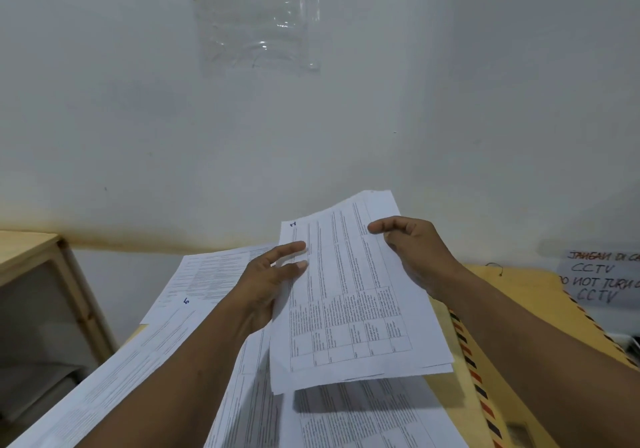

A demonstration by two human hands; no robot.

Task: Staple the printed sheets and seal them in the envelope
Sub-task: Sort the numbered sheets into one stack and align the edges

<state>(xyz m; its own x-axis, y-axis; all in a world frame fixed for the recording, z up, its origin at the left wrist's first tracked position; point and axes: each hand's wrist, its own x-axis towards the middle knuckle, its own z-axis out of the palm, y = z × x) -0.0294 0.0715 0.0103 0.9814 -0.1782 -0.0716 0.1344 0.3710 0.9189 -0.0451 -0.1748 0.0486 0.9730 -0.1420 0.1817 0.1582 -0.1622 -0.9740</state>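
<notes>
Fingers [294,247] of your left hand [266,285] and right hand [412,250] gripped the sheets [349,309] above a paper-strewn table [512,281]; envelope [512,361] right, white wall [346,118] behind.

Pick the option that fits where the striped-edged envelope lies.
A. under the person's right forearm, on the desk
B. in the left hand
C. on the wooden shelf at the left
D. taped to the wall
A: the envelope lies flat on the desk beneath the right forearm, while both hands hold the stack of printed sheets.
</notes>
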